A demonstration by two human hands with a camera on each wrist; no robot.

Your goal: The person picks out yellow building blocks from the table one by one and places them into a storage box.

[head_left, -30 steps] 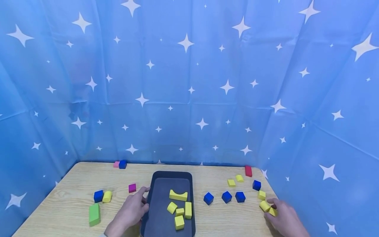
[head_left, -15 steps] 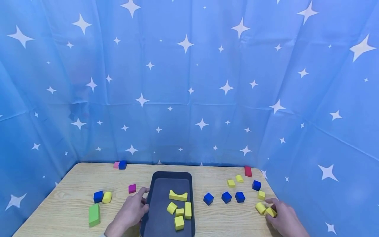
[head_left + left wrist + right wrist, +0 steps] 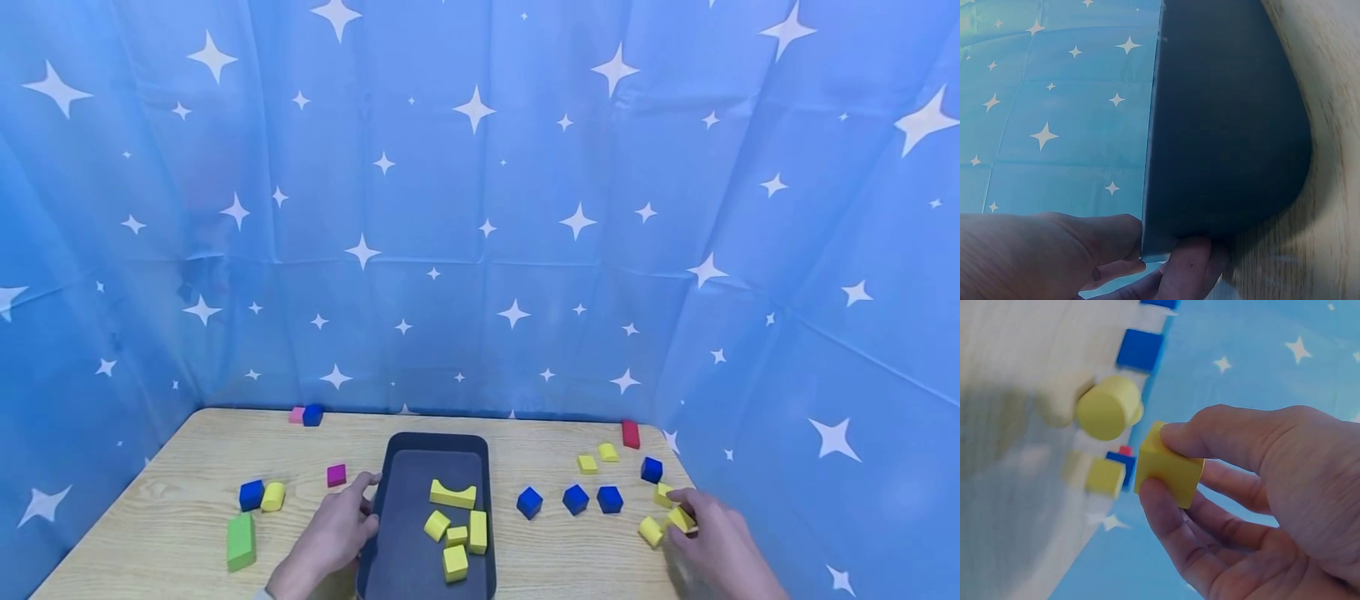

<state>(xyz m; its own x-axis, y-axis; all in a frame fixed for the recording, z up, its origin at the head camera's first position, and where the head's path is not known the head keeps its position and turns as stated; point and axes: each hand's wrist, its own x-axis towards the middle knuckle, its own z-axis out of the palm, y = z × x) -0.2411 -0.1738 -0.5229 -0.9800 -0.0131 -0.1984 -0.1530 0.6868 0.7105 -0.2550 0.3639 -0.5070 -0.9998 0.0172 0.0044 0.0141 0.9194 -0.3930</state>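
My left hand [image 3: 335, 529] grips the left rim of a dark tray [image 3: 397, 533]; in the left wrist view its thumb and fingers pinch the tray's wall [image 3: 1229, 112] from both sides. Inside the tray lie several yellow blocks, among them an arched one [image 3: 452, 497]. Near the table's right edge, my right hand [image 3: 722, 537] pinches a yellow block [image 3: 1169, 469] between thumb and fingers. Close by are a yellow cylinder [image 3: 650, 531], left of that hand, and another yellow block [image 3: 663, 495] just beyond its fingertips.
Blue cubes [image 3: 576, 499] stand right of the tray. Behind them are small yellow blocks [image 3: 587, 464] and a red block [image 3: 631, 433]. Left of the tray are a green block [image 3: 242, 542], a yellow cylinder [image 3: 273, 497] and a magenta block [image 3: 336, 475]. A starry curtain [image 3: 480, 208] surrounds the table.
The yellow cylinder by my right hand has shifted left, apart from the hand. My right hand has moved slightly up and away with the pinched yellow block. The left hand stays on the tray.
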